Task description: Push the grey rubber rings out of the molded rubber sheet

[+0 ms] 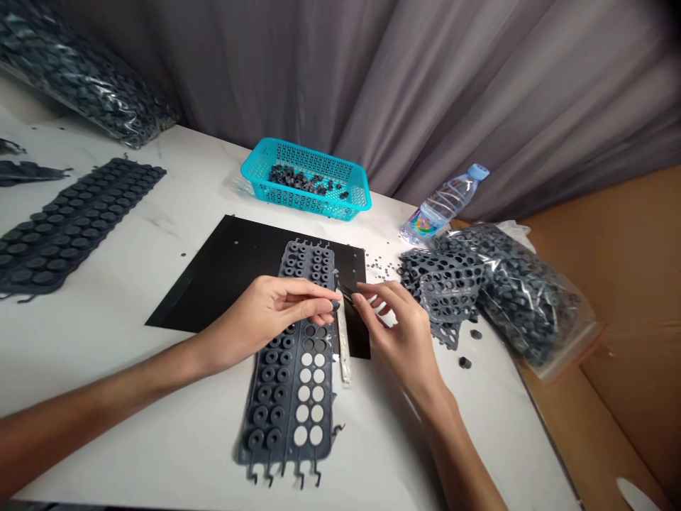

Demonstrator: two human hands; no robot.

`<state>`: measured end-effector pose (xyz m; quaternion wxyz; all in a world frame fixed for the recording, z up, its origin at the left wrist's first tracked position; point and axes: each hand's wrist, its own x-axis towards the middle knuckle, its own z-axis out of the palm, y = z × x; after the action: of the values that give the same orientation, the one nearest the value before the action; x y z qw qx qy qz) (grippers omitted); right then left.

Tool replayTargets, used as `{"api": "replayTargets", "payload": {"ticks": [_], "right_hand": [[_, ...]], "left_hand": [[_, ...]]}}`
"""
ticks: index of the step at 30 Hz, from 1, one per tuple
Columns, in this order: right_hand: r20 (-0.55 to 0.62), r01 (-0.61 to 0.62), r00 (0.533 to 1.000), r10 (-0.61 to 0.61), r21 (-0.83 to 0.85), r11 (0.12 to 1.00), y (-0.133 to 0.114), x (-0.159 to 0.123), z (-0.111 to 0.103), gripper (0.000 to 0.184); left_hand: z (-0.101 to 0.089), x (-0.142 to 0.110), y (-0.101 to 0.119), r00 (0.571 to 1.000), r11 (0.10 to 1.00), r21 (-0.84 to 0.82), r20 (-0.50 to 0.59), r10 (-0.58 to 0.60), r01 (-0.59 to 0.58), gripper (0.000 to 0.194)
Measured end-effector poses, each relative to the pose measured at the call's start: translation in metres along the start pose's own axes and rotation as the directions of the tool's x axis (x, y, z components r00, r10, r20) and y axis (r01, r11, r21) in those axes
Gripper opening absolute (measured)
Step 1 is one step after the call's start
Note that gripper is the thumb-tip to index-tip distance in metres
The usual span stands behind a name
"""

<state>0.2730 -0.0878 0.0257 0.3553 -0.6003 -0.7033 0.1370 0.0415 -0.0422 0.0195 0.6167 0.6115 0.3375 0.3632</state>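
Between the thumb and fingertips of my left hand [281, 305] is a small black rubber plug [335, 306]. My right hand [399, 319], close by on the right, pinches a thin dark pointed tool [347, 292] that looks like tweezers; its tip is near the plug. Below both hands lies a dark grey rubber sheet [290, 397] with rows of ring-shaped plugs on its left side. Round holes on its right side show the white table through them. My left hand hides the middle of the sheet. Beside the sheet lies a narrow white strip [345, 351].
A black mat [207, 273] lies under the sheet's far part. Behind stands a blue basket [308, 202] of black plugs. To the right are a water bottle [444, 206], punched-out sheets [452, 294] and a plastic bag [532, 305] of parts. Another rubber sheet [74, 223] lies left.
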Motion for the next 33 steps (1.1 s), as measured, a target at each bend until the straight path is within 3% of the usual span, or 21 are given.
{"api": "replayTargets", "payload": {"ticks": [3, 6, 12, 18, 20, 22, 24, 26, 29, 30, 31, 33], "right_hand": [[0.042, 0.121, 0.99, -0.134, 0.225, 0.967, -0.012, -0.001, -0.004, 0.019], [0.135, 0.129, 0.974, -0.185, 0.343, 0.93, -0.017, -0.002, -0.003, 0.017], [0.181, 0.081, 0.972, -0.148, 0.333, 0.939, -0.009, -0.003, 0.002, 0.009], [0.198, 0.017, 0.977, -0.073, 0.273, 0.962, -0.006, 0.001, -0.001, 0.016], [0.117, -0.013, 0.993, -0.01, 0.197, 0.98, 0.005, 0.004, -0.011, 0.017], [-0.104, -0.092, 0.99, 0.095, 0.031, 0.995, 0.025, 0.005, -0.028, 0.02], [-0.331, -0.262, 0.921, 0.203, -0.141, 0.955, 0.049, 0.006, -0.047, 0.025], [-0.453, -0.407, 0.852, 0.262, -0.259, 0.876, 0.074, 0.004, -0.067, 0.027], [-0.692, -0.563, 0.696, 0.19, -0.361, 0.744, 0.104, -0.002, -0.088, 0.026], [-0.73, -0.624, 0.655, 0.195, -0.377, 0.684, 0.111, -0.004, -0.093, 0.027], [-0.728, -0.673, 0.643, 0.236, -0.391, 0.628, 0.118, -0.006, -0.096, 0.026], [-0.644, -0.719, 0.666, 0.376, -0.42, 0.554, 0.126, -0.01, -0.1, 0.023]], "left_hand": [[0.001, 0.0, -0.004, 1.0, 0.998, 0.055, 0.003, 0.014, -0.014, 0.022], [0.003, 0.0, -0.011, 0.999, 0.996, 0.091, 0.024, 0.025, -0.027, 0.027], [0.008, 0.001, -0.022, 0.999, 0.996, 0.093, 0.054, 0.004, -0.009, 0.03], [0.005, 0.002, -0.014, 0.997, 0.978, 0.206, 0.073, 0.017, -0.032, 0.037], [0.0, 0.002, -0.009, 0.998, 0.958, 0.281, 0.005, 0.063, -0.061, 0.034], [-0.007, 0.004, -0.005, 0.986, 0.913, 0.393, -0.069, 0.151, -0.112, 0.032], [-0.015, 0.006, -0.005, 0.97, 0.844, 0.514, -0.086, 0.228, -0.153, 0.028], [-0.02, 0.006, -0.008, 0.965, 0.766, 0.614, -0.026, 0.259, -0.189, 0.025], [-0.022, 0.005, -0.017, 0.962, 0.639, 0.727, 0.113, 0.249, -0.251, 0.025], [-0.021, 0.004, -0.019, 0.958, 0.601, 0.752, 0.15, 0.245, -0.271, 0.024], [-0.02, 0.003, -0.021, 0.954, 0.567, 0.772, 0.178, 0.241, -0.287, 0.023], [-0.017, 0.002, -0.023, 0.949, 0.522, 0.798, 0.198, 0.247, -0.302, 0.022]]}}
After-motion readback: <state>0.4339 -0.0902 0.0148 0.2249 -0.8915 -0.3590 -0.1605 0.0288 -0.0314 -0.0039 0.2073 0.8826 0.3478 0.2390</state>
